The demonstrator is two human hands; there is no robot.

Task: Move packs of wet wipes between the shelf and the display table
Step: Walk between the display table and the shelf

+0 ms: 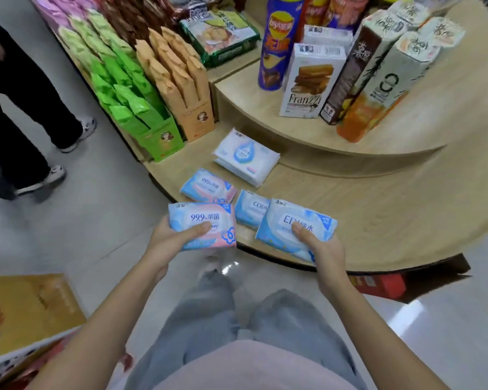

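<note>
My left hand (pixel 172 237) grips a blue-and-pink wet wipes pack (pixel 206 220) just off the front edge of the round wooden display table (pixel 378 209), thumb on top. My right hand (pixel 319 246) grips a blue-and-white wipes pack (pixel 299 220) over the table's edge. On the lower tier lie another pink-and-blue pack (pixel 207 185), a blue pack (pixel 250 208) partly hidden behind the right-hand pack, and a stack of white packs (pixel 247 157).
Green (pixel 130 91) and brown snack boxes (pixel 181 80) stand at the table's left. The upper tier (pixel 251 99) carries a chip can (pixel 279 43), a biscuit box (pixel 310 80) and tall cartons. Another person's legs (pixel 26 108) stand on the floor at left. A yellow carton (pixel 26 311) sits lower left.
</note>
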